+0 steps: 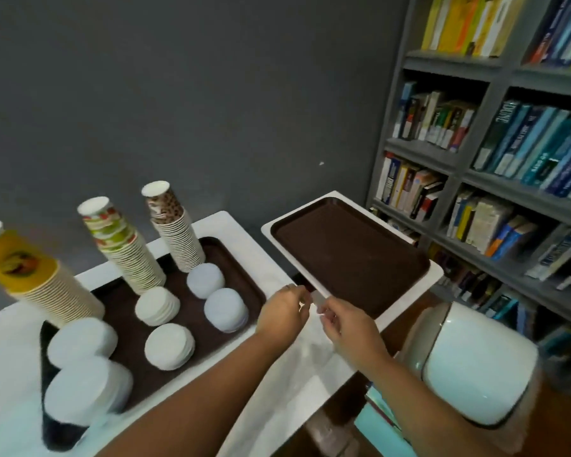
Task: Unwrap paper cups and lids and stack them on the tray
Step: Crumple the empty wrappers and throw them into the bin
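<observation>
Our left hand (282, 308) and right hand (343, 319) pinch a thin clear plastic wrap (317, 296) between them, over the white table (277, 390), beside the lid-loaded dark brown rectangular tray (238, 258).

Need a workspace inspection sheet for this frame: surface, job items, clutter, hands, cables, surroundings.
Surface: two white tables, each bearing a brown tray.
Job's things: left tray holds three cup stacks and six lid stacks; right tray bare.
Clutter: clear wrapper hanging below the hands.
Hands: left hand and right hand both pinch the wrapper.
Cables: nothing seen.
Surroundings: grey wall, bookshelf, white bin.
</observation>
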{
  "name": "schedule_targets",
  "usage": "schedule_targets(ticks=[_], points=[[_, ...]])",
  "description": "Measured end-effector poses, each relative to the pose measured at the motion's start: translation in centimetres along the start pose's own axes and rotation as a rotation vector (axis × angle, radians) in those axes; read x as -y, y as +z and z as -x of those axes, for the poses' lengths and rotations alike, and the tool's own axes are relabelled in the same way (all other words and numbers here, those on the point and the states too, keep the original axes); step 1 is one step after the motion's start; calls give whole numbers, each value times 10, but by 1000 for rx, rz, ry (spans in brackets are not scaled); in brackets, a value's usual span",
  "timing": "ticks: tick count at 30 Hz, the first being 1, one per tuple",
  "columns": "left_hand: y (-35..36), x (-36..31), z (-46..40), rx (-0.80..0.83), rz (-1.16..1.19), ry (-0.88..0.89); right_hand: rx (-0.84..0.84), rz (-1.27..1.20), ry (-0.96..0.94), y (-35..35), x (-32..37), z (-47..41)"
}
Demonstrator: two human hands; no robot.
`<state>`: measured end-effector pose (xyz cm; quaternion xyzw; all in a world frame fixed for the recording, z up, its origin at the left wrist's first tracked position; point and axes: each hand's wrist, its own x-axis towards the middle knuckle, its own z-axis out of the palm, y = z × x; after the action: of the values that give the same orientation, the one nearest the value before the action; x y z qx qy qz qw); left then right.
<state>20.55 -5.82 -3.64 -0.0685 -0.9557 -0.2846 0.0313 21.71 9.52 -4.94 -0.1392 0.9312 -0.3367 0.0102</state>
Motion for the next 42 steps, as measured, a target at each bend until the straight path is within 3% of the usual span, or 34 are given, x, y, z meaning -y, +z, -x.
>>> schedule_targets(ticks=[4,11,15,19,23,26,32,37,40,42], points=[[-35,42,30,-88,-71,-106,117,-18,-138,36,41,-14],[-67,108,100,-88,-116,-296,421,12,-319,103,93,-12],[-67,128,143,137,-173,-381,574,170,-444,131,108,-5],[-55,136,175,350,-247,-424,665,305,-409,151,111,1],[-48,140,189,395,-321,-448,622,332,-407,164,114,5],[-52,140,194,380,-247,-422,594,254,-386,164,119,4],[-95,148,172,46,63,-391,583,-7,-429,128,161,-22],[-148,141,139,79,150,-442,470,-162,-510,91,212,-51],[-176,137,127,-44,385,-488,393,-269,-557,69,239,-69],[-196,133,122,-172,642,-490,173,-271,-604,55,251,-81]])
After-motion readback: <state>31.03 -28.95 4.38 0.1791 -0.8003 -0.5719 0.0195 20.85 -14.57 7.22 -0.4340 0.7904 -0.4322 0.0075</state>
